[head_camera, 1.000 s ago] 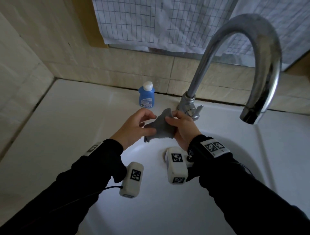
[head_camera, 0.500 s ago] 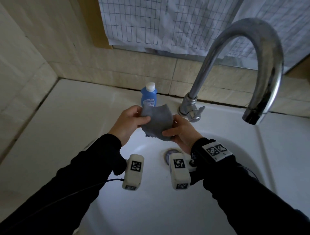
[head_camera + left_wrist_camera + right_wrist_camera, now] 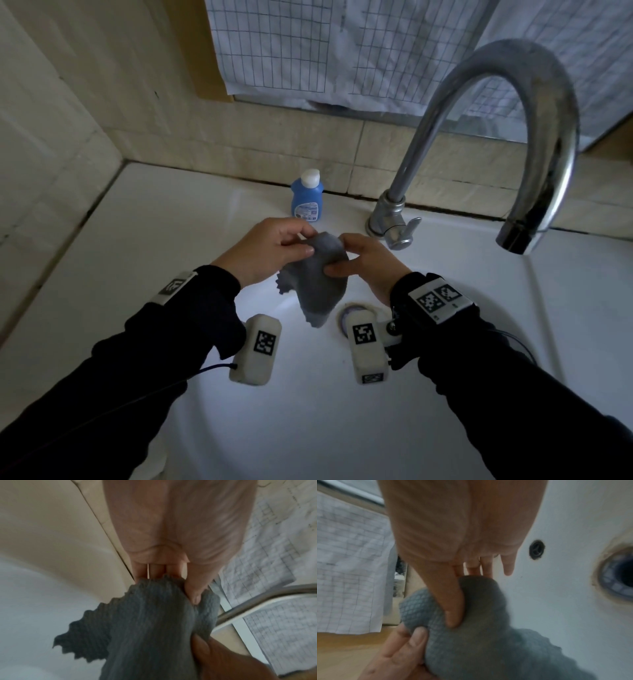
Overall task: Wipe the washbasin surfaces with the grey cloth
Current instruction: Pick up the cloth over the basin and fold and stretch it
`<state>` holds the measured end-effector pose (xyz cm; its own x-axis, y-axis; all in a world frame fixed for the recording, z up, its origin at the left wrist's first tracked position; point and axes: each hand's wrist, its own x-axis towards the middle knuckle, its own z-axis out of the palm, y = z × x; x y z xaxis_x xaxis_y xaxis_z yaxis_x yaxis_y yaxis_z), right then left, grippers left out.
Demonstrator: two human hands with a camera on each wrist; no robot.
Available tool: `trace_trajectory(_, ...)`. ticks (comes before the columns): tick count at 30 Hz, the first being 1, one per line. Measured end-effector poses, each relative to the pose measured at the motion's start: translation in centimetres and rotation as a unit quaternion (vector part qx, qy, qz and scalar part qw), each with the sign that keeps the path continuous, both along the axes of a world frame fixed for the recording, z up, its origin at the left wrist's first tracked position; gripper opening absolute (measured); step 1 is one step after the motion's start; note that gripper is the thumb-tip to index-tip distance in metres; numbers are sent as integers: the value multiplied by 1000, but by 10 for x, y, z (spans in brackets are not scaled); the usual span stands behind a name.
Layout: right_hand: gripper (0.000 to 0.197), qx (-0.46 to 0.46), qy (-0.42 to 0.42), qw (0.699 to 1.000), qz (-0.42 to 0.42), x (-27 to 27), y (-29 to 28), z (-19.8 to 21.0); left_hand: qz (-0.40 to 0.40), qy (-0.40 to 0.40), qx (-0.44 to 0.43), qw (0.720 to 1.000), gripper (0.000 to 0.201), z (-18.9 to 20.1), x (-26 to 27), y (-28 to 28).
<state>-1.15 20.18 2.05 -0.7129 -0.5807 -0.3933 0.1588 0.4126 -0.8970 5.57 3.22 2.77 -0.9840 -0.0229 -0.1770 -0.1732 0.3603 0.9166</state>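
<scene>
cloth: you're holding the grey cloth (image 3: 318, 274) up in the air over the washbasin (image 3: 565, 308), not touching it.
left grip: your left hand (image 3: 270, 250) is pinching the cloth's top edge, thumb on the near face, fingers (image 3: 155, 570) curling behind.
right grip: your right hand (image 3: 363, 265) is pinching the same top edge from the other side, thumb pressing into the fabric.
lie of cloth: it's bunching between both grips and hanging down; the zigzag edge is trailing low toward the drain (image 3: 349, 313).
key relation: the bowl is lying straight below the cloth; both hands are about equally near it. The flat rim is stretching further left, beside the blue bottle (image 3: 307, 198); the tap (image 3: 513, 137) is standing to your right.
step, my read: you're still arranging the cloth; wiping is not yet starting.
next: probably gathering it under one palm, then lowering.
</scene>
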Motion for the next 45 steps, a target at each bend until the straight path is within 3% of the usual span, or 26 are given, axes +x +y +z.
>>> trace_trajectory(3, 16, -22, -24, 999, -19, -3, 1, 3, 58, 12, 9, 998, 5, 2, -2, -5)
trace_trajectory(7, 11, -95, -72, 992, -43, -2, 3, 13, 76, 14, -25, 997, 4, 0, -4, -6)
trace_trajectory(12, 22, -85, 28, 994, -60, -7, 0, 16, 122, 44, -81, 988, 15, -3, -3, -12)
trace_trajectory(20, 25, -19, 55, 997, -47, -7, 3, 18, 198, 157, -95, 963, 19, 0, 4, -7)
trace_trajectory(25, 25, -104, 67, 990, -72, -6, -1, 26, 201, 91, -58, 974, 14, -4, 2, -11)
trace_trajectory(29, 31, -33, 84, 995, -40, -6, -4, 23, 209, 114, -39, 970, 15, -1, 1, -13)
trace_trajectory(33, 9, 39, 4, 999, 23, 3, -10, 21, 163, 116, -47, 979, 13, 7, -7, -6)
trace_trajectory(34, 5, 16, -31, 999, 17, 5, -11, 21, 158, 116, -34, 980, 11, 9, -8, -3)
trace_trajectory(36, 18, -50, -107, 993, -16, 4, -9, 21, 170, 101, -3, 980, 19, 9, -8, -3)
trace_trajectory(38, 27, -117, -177, 976, -51, 1, -6, 19, 208, 54, 7, 977, 38, 2, -5, -6)
trace_trajectory(40, 22, -171, -231, 954, -84, -3, -3, 21, 247, -16, 34, 968, 48, -6, 0, -7)
trace_trajectory(42, 19, -203, -267, 936, -104, -5, -2, 24, 232, -90, 84, 965, 44, -13, 5, -5)
trace_trajectory(45, 18, -233, -291, 922, -106, -5, -4, 27, 158, -155, 246, 944, 43, -18, 11, 2)
